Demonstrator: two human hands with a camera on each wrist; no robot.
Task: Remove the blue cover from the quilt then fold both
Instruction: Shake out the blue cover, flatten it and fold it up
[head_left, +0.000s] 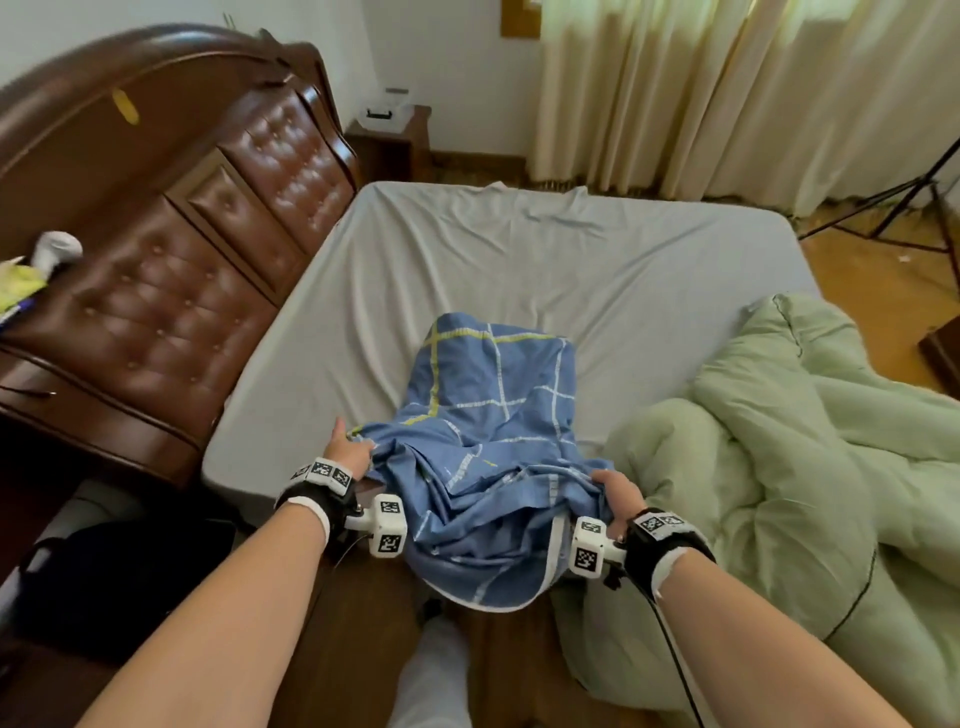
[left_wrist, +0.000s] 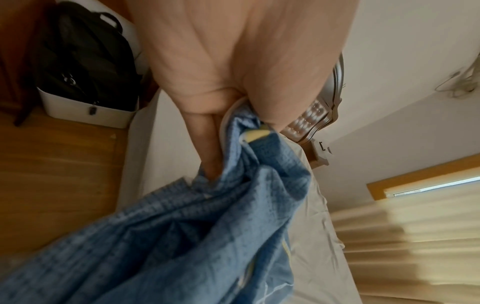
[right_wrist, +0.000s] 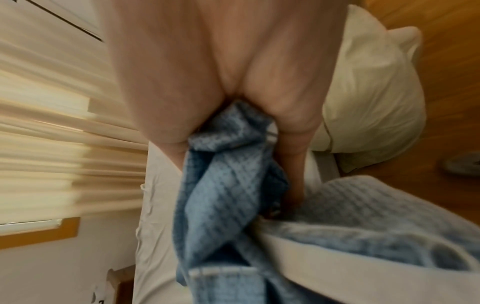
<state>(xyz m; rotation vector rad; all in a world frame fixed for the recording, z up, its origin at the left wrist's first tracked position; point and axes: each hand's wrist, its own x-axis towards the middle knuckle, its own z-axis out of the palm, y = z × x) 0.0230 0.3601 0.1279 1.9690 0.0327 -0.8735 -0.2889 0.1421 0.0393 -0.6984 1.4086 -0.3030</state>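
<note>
The blue cover with white and yellow grid lines lies bunched on the near part of the bed, its lower end hanging over the edge. My left hand grips its left edge; in the left wrist view the fingers curl round the blue cover. My right hand grips its right edge, and the right wrist view shows the blue cover pinched in that fist. The pale green quilt lies crumpled on the bed's right side, apart from the cover.
The bed sheet is light grey. A brown tufted headboard stands at the left. A black bag in a white box sits on the floor at the near left. Curtains and a tripod stand at the far side.
</note>
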